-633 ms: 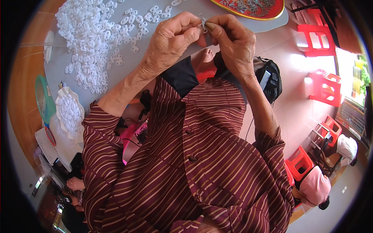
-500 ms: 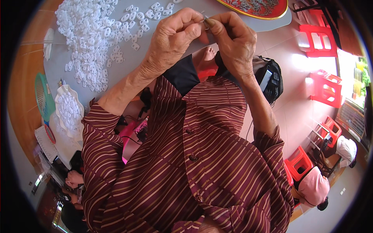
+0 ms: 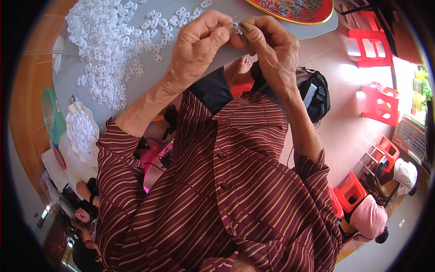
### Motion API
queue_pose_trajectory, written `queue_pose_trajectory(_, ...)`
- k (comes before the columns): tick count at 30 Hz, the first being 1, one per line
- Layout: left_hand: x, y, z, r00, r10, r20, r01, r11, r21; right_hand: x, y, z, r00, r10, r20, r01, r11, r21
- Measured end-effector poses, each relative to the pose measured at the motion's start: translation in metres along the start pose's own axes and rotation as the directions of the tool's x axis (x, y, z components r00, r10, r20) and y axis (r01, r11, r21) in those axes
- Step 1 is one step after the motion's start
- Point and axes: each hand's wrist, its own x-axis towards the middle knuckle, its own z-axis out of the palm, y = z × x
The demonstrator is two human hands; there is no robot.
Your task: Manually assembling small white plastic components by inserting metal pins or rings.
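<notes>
— Where's the piece?
— Pinched between both grips: my left hand (image 3: 199, 43) and right hand (image 3: 272, 47) press fingertips together on one small white plastic clip (image 3: 236, 28), held above the grey desk (image 3: 149, 84).
— Which is nearer the rest?
— Left; the white clip heap (image 3: 106, 41) lies beside it, the red tray (image 3: 317, 18) beyond my right.

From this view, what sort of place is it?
Likely a small home workshop for piecework assembly. A grey table carries a heap of white plastic pieces, a red tray holds small metal parts, and red plastic stools stand on a tiled floor.
</notes>
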Motion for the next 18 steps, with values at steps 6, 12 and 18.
queue_pose_trajectory(6,-0.001,-0.001,0.006,0.999,0.023,-0.032,-0.024,0.998,-0.052,-0.004,-0.002,0.007,0.995,-0.024,-0.096,0.017,0.997,-0.076)
queue_pose_trajectory(12,0.003,0.007,-0.004,0.998,0.052,0.030,-0.056,0.985,0.161,0.000,0.001,0.007,0.998,-0.028,-0.059,0.033,0.996,0.079)
queue_pose_trajectory(18,0.044,0.008,-0.052,0.931,0.363,0.045,-0.251,0.544,0.801,0.001,-0.008,0.008,0.990,0.124,-0.063,-0.110,0.975,0.194)
